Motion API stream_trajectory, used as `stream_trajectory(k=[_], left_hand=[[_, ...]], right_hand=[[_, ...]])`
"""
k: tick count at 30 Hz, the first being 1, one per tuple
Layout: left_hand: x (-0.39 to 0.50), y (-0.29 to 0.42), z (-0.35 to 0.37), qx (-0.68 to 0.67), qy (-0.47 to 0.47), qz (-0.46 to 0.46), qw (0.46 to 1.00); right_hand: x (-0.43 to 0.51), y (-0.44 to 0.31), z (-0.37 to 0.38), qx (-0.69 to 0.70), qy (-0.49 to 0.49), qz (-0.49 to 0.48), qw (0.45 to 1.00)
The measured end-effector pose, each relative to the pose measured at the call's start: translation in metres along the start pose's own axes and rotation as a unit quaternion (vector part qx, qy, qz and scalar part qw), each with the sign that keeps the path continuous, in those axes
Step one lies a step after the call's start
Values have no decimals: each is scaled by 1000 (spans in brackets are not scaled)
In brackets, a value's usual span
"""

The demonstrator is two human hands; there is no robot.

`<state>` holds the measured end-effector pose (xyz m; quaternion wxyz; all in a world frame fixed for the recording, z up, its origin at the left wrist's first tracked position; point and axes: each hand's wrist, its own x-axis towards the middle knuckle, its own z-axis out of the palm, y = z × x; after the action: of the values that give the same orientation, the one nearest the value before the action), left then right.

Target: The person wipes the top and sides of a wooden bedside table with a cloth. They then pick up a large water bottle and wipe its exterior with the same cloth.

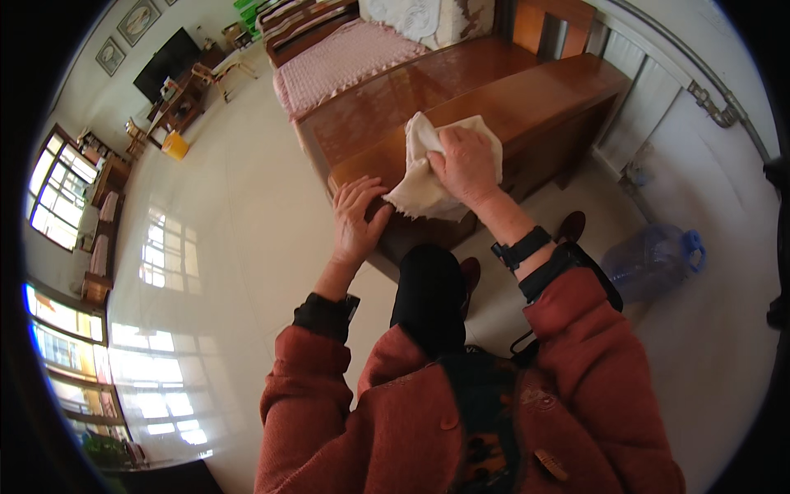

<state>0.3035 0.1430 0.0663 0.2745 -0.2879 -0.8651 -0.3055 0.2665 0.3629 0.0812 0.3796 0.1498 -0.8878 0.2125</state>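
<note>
A cream cloth (426, 191) with a frayed edge lies bunched on the broad armrest (543, 99) of a brown wooden bench. My right hand (464, 162) grips the cloth from above and presses it against the wood. To its left, my left hand (358, 216) rests on the armrest's near left end, fingers spread a little, holding nothing. Beyond the armrest stretches the bench's glossy wooden seat (370, 114), partly covered by a pink quilted pad (345, 65).
A large clear plastic water bottle (648, 262) with a blue handle lies on the floor at my right, by the white wall. A metal pipe (673, 37) and a radiator (642, 92) are behind the bench. Far left stand a yellow bin (175, 146) and a television (166, 65).
</note>
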Motion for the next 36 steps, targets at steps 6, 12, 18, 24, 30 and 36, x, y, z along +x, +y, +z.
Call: stream_trajectory(k=[6, 12, 18, 24, 30, 36], left_hand=[[-3, 4, 0, 7, 10, -8, 1000], [-9, 13, 6, 39, 38, -42, 998], [-1, 62, 10, 18, 64, -39, 997], [26, 134, 57, -50, -155, 173, 971], [17, 161, 124, -242, -382, 8, 892], [-22, 148, 181, -189, -477, -78, 855]], right_hand=[[2, -3, -5, 13, 3, -5, 1000], [-15, 6, -19, 228, 0, -27, 973], [-55, 27, -67, 314, -27, 41, 948], [-115, 43, -115, 209, -235, 45, 948], [-157, 67, -136, 208, -290, 134, 924], [-229, 206, -197, 99, 112, 337, 930]])
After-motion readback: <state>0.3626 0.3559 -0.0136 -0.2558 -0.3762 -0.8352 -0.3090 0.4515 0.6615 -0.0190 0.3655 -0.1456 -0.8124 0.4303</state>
